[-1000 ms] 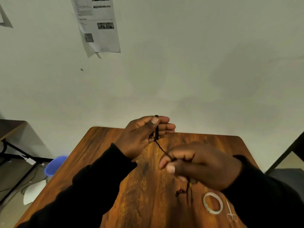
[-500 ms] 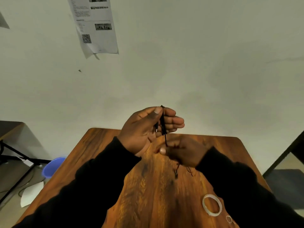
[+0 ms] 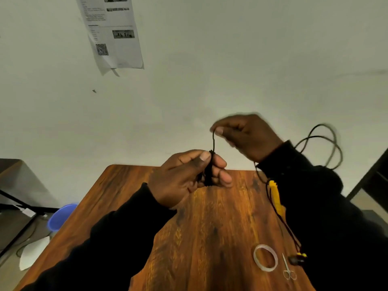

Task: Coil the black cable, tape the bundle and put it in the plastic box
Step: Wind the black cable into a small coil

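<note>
1. Gripping the coiled bundle of black cable [image 3: 209,175] between thumb and curled fingers, the left hand [image 3: 184,177] hovers above the wooden table [image 3: 210,238].
2. Right hand [image 3: 245,135], at 1 o'clock from it, pinches the strand.
3. Tape roll [image 3: 265,257] lies at 5 o'clock.

This looks like a plain workroom or office set up for recording, not a home. A bare, scuffed off-white wall [image 3: 231,59] fills the view from 9 to 3 o'clock, and at 11 o'clock a printed white paper sheet with small photos and a QR code [image 3: 114,32] hangs taped to it. A brown wood-grain table [image 3: 210,227] sits at 6 o'clock. At 8 o'clock stand a dark desk on thin black metal legs [image 3: 12,206], loose cords on the floor beneath, and a round blue plastic tub [image 3: 60,216]
</note>
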